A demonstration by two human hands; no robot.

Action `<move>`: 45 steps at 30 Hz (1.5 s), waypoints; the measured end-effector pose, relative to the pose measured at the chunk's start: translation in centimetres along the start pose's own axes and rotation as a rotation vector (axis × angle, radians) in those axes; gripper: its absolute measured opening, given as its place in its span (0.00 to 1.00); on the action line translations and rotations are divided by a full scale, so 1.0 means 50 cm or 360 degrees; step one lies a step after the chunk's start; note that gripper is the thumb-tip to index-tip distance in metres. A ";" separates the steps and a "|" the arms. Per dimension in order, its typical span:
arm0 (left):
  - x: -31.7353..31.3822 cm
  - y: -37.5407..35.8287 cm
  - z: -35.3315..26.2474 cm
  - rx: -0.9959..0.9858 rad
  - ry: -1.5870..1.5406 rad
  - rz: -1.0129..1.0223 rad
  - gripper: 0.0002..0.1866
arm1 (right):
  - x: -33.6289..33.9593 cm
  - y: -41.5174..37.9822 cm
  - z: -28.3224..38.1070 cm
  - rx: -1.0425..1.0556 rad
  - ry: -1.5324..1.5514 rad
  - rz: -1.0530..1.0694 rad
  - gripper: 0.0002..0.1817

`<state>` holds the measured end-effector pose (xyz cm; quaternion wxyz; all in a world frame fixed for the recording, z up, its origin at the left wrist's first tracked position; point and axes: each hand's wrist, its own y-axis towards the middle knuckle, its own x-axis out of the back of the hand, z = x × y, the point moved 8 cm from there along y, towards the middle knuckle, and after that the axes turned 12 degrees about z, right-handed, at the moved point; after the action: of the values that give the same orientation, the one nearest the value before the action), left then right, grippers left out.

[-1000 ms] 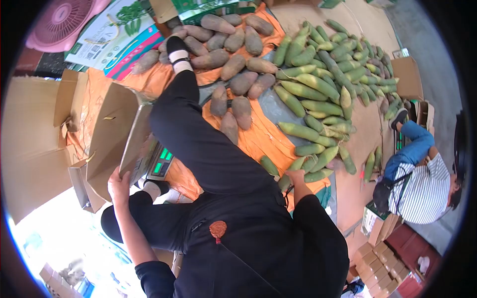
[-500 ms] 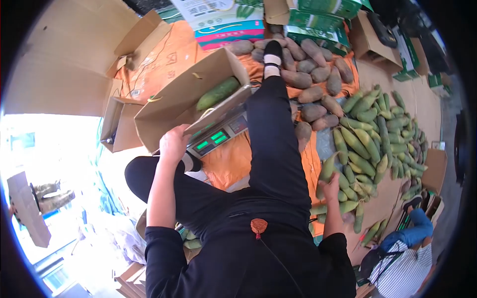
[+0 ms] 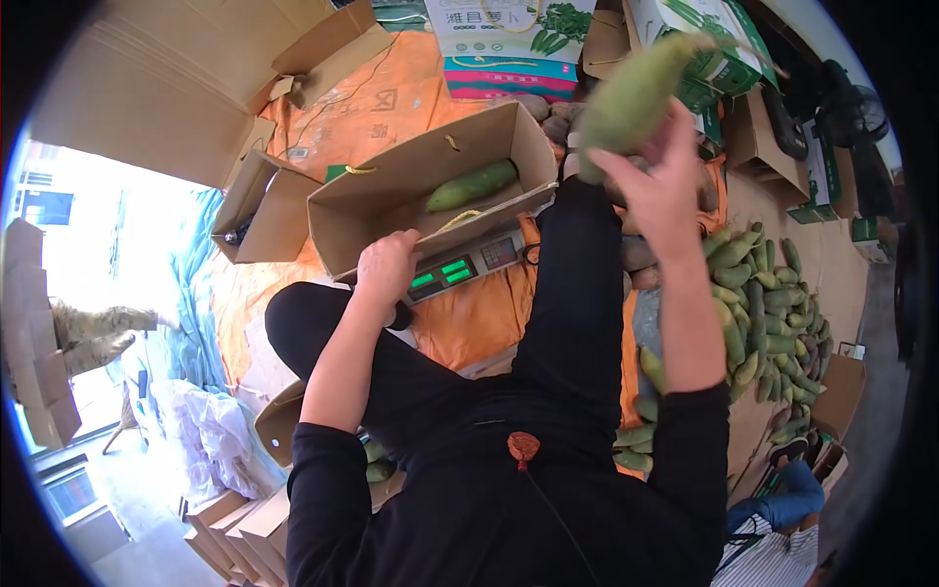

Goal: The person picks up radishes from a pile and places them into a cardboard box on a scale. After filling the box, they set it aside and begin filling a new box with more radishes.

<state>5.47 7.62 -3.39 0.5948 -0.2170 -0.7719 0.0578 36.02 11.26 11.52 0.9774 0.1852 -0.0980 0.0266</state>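
Note:
My right hand is wrapped round a large green radish, lifted at the upper right and slightly blurred. My left hand grips the near edge of an open cardboard box with yellow cord handles. Another green radish lies on the bottom of that box. Beneath the box sits a digital scale, its green display lit beside my left fingers; the digits are too blurred to read.
A large pile of green radishes spreads on the right. Brownish-red roots lie beyond my knee, partly hidden by my right hand. Printed radish cartons stand at the back. Another cardboard box is on the left. A person in a striped shirt is at lower right.
My right hand has risen from the pile with a green radish in it, moving up and forward. My left hand stays on the box edge. The whole view has shifted.

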 end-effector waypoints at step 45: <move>-0.016 0.013 -0.013 -0.0053 -0.0020 0.0120 0.12 | 0.159 -1.056 -0.581 -0.2333 -0.0737 0.0447 0.22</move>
<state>6.42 7.75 -4.16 0.5836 -0.2552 -0.7678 0.0687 53.74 -27.04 -32.24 0.7925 -0.5211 -0.3145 0.0393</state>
